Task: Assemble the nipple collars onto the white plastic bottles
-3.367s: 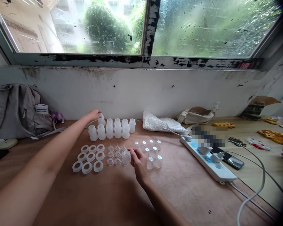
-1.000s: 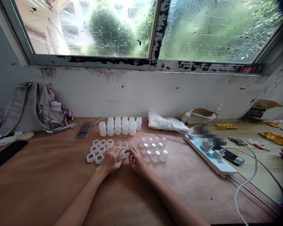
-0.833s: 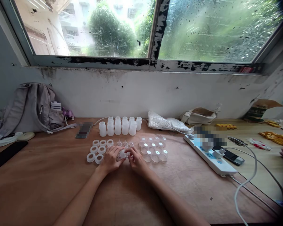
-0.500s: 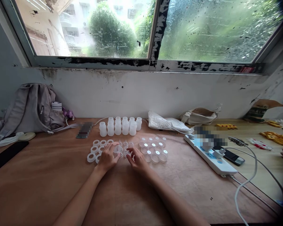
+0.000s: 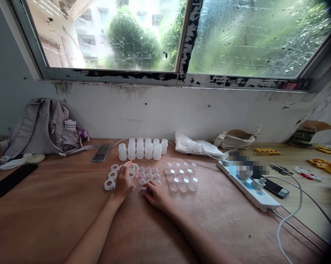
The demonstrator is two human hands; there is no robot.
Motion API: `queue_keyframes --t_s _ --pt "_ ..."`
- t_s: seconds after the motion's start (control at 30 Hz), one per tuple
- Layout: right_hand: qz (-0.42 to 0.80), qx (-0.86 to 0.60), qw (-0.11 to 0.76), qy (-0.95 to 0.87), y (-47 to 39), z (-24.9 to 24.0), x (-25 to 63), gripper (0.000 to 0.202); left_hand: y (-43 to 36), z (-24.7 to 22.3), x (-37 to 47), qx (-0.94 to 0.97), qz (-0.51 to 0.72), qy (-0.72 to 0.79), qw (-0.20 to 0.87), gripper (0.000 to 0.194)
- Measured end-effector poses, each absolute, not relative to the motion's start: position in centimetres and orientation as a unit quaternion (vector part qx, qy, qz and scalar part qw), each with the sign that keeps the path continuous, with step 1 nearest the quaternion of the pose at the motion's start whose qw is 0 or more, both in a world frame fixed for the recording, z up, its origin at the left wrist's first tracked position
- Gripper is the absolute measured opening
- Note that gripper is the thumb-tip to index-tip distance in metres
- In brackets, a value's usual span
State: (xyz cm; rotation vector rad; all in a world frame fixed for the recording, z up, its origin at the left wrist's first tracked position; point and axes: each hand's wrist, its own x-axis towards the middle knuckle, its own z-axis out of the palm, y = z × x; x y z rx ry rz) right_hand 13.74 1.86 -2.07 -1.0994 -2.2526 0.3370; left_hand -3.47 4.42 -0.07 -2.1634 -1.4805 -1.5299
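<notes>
Head view: the left hand point(image 5: 124, 180) is closed around a translucent white plastic screw ring point(image 5: 132, 169), lifted just above the group of matching rings point(image 5: 110, 180) lying flat on the brown wooden table point(image 5: 58, 205). The right hand point(image 5: 155, 193) rests low on the table, fingertips point(image 5: 145, 191) pinched on a small clear silicone teat point(image 5: 142, 189) at the near edge of the block of teats point(image 5: 149, 175). Whether the teat is off the surface cannot be told.

Layout: a row of frosted white plastic bottles point(image 5: 143, 148) stands upright behind the rings and teats. Clear domed caps point(image 5: 181, 176) lie in a block to the right of the teats, close beside them. A white power strip point(image 5: 247, 185) with cables lies well to the right; a grey backpack point(image 5: 39, 126) leans against the wall at far left.

Hazards:
- The parts lie closely packed. A sideways drag of either wrist would likely scatter the neighbouring teats or rings.
- The teat is small and soft. A light pinch may let it slip and roll.
- The bottles look light and narrow. A forward reach over them could tip the row.
</notes>
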Motion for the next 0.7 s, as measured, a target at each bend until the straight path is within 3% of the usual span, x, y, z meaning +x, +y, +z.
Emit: queue_keyframes --t_s 0.3,0.7 --pt "0.176 -0.424 0.358 -0.813 2.2 -2.5 13.9 0.016 1.9 0.1 -7.1 -0.654 -0.508 -0.557 -0.066 0.035" --pt "0.157 -0.425 0.39 -0.801 2.5 -2.5 14.2 0.011 -3.3 -0.7 -14.8 -0.799 -0.29 -0.523 0.058 0.031"
